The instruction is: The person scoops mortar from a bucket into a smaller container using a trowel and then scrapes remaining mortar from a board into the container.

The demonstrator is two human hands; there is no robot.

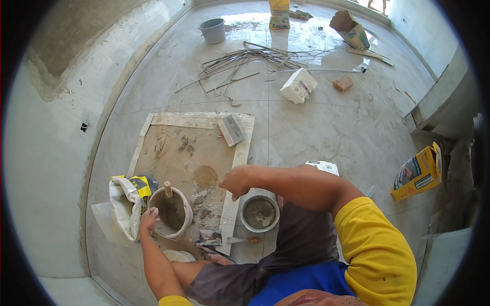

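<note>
My left hand (149, 220) is at the left rim of a bucket (188, 217), its fingers closed against the edge. Inside the bucket is a greyish mix, with a wooden handle (168, 189) standing up out of it. Over the right edge of a dirty board, my right hand (236, 182) is held up with curled fingers; whatever may be in them is hidden. Just below that hand, a round metal pan (245, 225) holds grey, wet material. A trowel-like flat tool (210, 237) lies near my foot.
A white sack (125, 206) leans left of the bucket. The board (168, 137) carries loose debris and a rectangular box (232, 130). Farther off are bent metal rods (255, 60), a grey bucket (212, 31), a white package (298, 85) and a brick (343, 84). A yellow bag (417, 172) stands right.
</note>
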